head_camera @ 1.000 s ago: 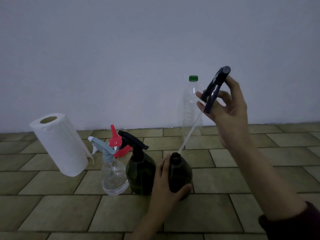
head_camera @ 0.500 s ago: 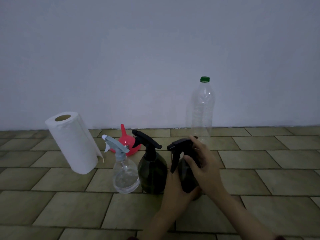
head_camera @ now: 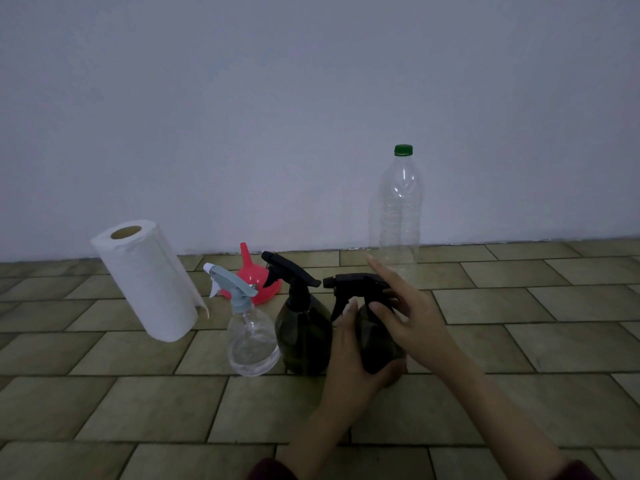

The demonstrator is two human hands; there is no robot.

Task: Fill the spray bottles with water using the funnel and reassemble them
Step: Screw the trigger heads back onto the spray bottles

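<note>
The scene is dim and flat, with a cool grey-blue cast over the wall [head_camera: 311, 98]. No light source shows; shadows on the tiled floor [head_camera: 138, 393] are faint and soft. Small glints mark the clear plastic bottle [head_camera: 398, 209]. Wide-angle bending tilts the paper towel roll [head_camera: 149, 282] and curves floor lines. Focus is slightly soft, grainy.

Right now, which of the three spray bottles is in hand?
The rightmost dark bottle: left hand grips its body, right hand pinches its neck collar. The other dark bottle and clear bottle stand untouched.
</note>
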